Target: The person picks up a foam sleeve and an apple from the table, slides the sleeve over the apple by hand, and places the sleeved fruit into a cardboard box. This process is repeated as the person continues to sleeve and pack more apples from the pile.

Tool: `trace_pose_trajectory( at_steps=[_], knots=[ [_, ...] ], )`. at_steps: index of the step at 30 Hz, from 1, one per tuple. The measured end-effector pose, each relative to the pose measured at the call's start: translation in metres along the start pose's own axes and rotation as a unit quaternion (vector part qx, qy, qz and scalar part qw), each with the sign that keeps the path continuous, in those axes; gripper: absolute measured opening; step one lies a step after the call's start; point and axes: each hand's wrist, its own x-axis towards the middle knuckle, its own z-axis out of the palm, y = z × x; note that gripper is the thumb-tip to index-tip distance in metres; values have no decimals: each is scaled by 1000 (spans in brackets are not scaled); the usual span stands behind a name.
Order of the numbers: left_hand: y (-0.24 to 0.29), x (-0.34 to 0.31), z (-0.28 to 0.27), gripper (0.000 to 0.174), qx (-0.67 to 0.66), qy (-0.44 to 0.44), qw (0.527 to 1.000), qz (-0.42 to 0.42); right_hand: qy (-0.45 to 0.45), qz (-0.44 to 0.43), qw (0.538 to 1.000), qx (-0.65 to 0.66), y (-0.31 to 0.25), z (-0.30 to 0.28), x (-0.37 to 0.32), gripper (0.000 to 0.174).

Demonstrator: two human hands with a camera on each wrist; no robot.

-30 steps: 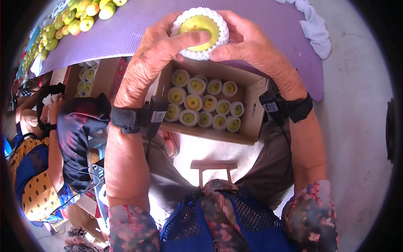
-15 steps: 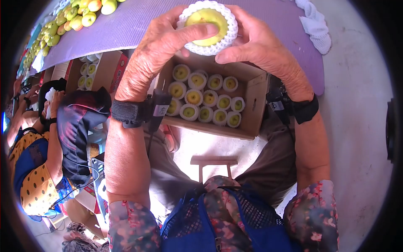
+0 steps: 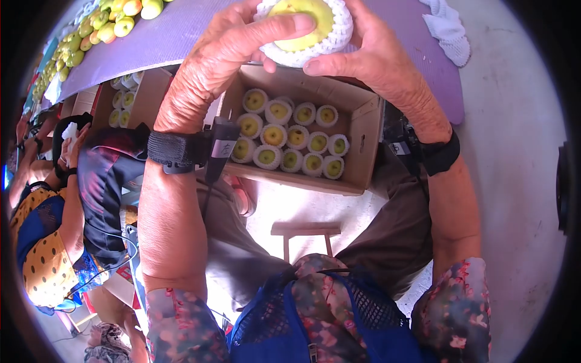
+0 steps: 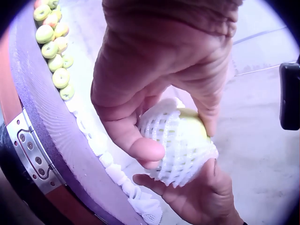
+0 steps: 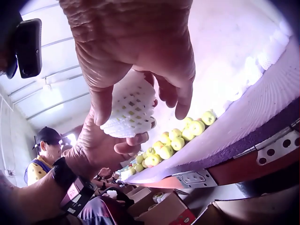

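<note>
A yellow-green apple (image 3: 301, 25) in a white foam net (image 3: 339, 37) is held up over the purple mat's near edge. The left hand (image 3: 227, 45) grips it from the left, its thumb across the fruit's top. On the other side the right hand (image 3: 384, 66) has its thumb at the net's lower rim and its fingers behind. In the left wrist view the net (image 4: 169, 140) wraps the fruit, with part of the skin bare. Below the hands, a cardboard box (image 3: 360, 136) holds netted apples (image 3: 273, 135) in rows.
Loose apples (image 3: 124, 26) are heaped on the purple mat (image 3: 145, 45) at the upper left. White foam nets (image 3: 446, 33) lie at its right edge. Another box (image 3: 145, 100) of netted apples stands at the left, near a seated person (image 3: 51, 266). A wooden stool (image 3: 305, 230) is below.
Both hands and the netted apple have shifted slightly up and to the right in the head view. The box appears slightly higher and further left.
</note>
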Motion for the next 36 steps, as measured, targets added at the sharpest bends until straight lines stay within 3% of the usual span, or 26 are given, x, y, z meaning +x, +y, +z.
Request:
trace_pose_trajectory(
  at_steps=[4,13,16,18,20,22,28,36],
  knots=[
    [-9,-2,-2,53,-67,-43,996,35,27,19,999,-9,-19,5,-8,86],
    [-23,6,6,62,-82,-51,995,38,73,-116,986,-100,0,6,-28,94],
    [-26,17,-11,64,-173,-199,964,27,82,-132,980,-126,3,0,-28,102],
    [-38,18,-18,62,-120,-174,977,16,85,-124,983,-103,12,-3,-25,108],
    [-53,16,-16,58,73,30,997,19,52,-114,986,-106,-2,0,-35,112],
    [-44,15,-5,67,103,11,994,20,61,-60,995,-59,7,0,-29,90],
    [-34,16,-18,73,107,-34,993,-29,81,-93,989,-80,21,8,-17,96],
    [-37,-4,-5,71,102,-4,995,-1,54,-59,997,-5,11,11,-29,88]
  ],
)
